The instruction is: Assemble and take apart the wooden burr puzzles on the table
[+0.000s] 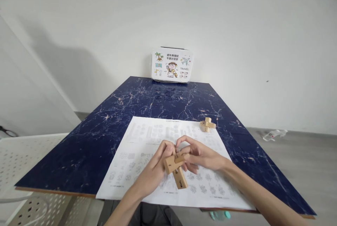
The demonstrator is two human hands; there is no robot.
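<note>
Between my two hands, above a printed sheet (121, 170), are wooden puzzle pieces (180, 178) crossed over each other, with dark marks on their faces. My left hand (156, 166) is closed round the pieces from the left, thumb on top. From the right, my right hand (198, 154) pinches the same pieces between thumb and fingers. How the pieces interlock is partly hidden by my fingers. Apart from them, an assembled wooden cross-shaped puzzle (207, 125) rests at the sheet's far right corner.
The blue marbled table (105, 117) carries the sheet of diagrams. A white case with cartoon prints (172, 64) stands at the back against the wall. White perforated racks (28, 152) are at the left. On the floor lie a bottle (220, 215) and a clear plastic wrapper (274, 134).
</note>
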